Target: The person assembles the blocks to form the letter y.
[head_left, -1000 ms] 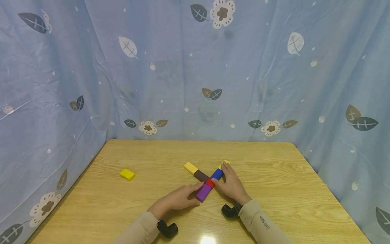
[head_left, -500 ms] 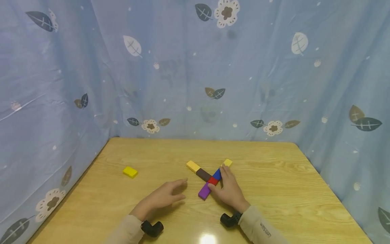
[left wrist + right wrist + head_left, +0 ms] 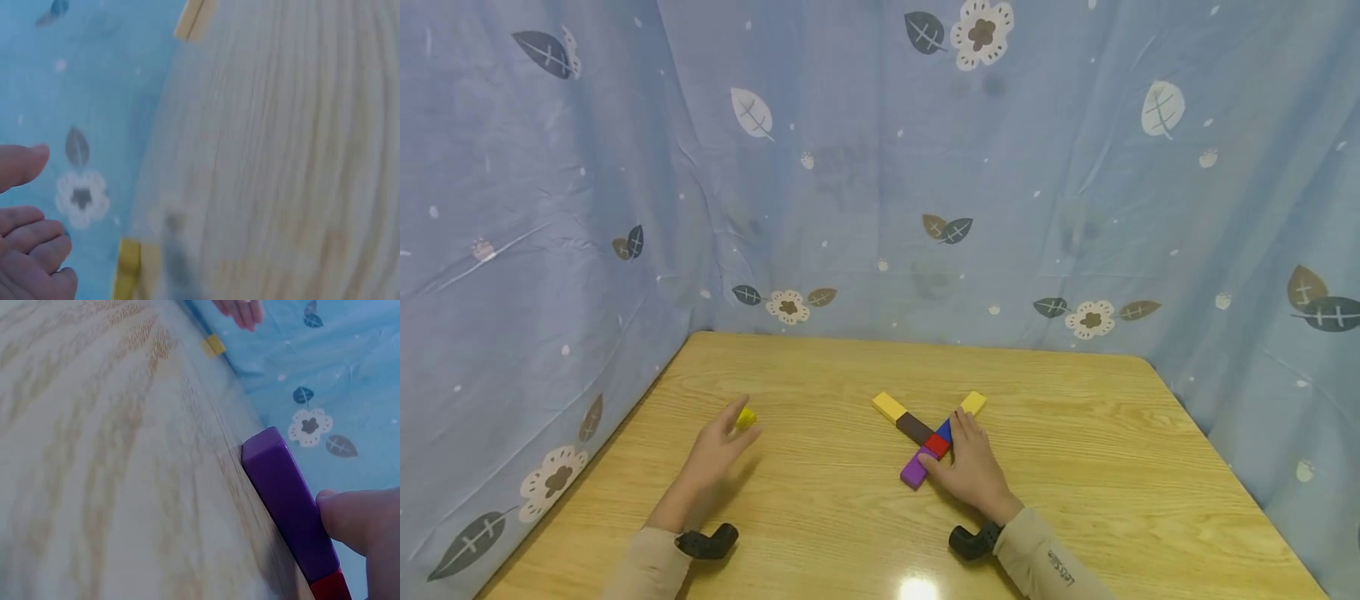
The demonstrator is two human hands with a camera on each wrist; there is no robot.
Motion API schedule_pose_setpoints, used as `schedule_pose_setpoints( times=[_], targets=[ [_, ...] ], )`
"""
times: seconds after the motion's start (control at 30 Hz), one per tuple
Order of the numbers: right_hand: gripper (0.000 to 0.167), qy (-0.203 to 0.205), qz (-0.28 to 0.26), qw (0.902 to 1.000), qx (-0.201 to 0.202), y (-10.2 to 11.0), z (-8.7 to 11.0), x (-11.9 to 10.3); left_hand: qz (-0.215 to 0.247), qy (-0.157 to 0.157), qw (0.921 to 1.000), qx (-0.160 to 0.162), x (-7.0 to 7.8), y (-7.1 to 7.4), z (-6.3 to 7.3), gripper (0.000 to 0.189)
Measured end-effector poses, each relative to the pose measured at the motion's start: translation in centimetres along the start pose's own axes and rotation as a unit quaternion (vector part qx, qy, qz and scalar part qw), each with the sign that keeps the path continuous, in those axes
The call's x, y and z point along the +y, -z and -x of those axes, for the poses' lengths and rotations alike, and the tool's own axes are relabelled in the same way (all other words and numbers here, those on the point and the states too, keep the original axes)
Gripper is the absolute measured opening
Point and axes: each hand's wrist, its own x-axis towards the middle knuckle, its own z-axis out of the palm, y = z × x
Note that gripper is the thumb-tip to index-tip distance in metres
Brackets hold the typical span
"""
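Observation:
In the head view my left hand reaches over the table's left side, thumb and fingers apart, with nothing between them. Just beyond its fingers lies a bright yellow block, partly hidden by them. My right hand rests along the right side of a Y-shaped row of blocks. Its thumb touches the purple block, and its fingertips lie by the blue block, which they partly cover. A red block joins purple and blue. A dark brown block branches off to the upper left.
Two pale yellow blocks end the arms of the shape: the left yellow block and the right yellow block. Everything lies on a wooden table. A blue patterned curtain stands along its back and sides.
My left hand has left the purple block and moved left to the lone yellow block. My right thumb has slid from the red block down to the purple one. The view has turned slightly left.

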Motion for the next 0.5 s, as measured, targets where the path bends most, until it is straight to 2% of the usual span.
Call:
schedule_pose_setpoints(
  times=[0.17,0.33,0.5],
  targets=[
    [0.095,-0.002,-0.004,1.0000,-0.001,0.0,0.1,0.0,0.017,0.016,0.9995,0.024,-1.6,1.3,0.1,0.070],
    [0.095,-0.004,-0.004,1.0000,-0.003,0.0,0.0,0.1,0.004,0.036,0.9987,0.036,-2.4,1.5,0.0,0.070],
    [0.095,-0.004,-0.004,1.0000,0.001,-0.1,0.1,0.0,0.001,0.053,0.9980,0.033,-3.2,1.6,-0.3,0.077]
  ],
)
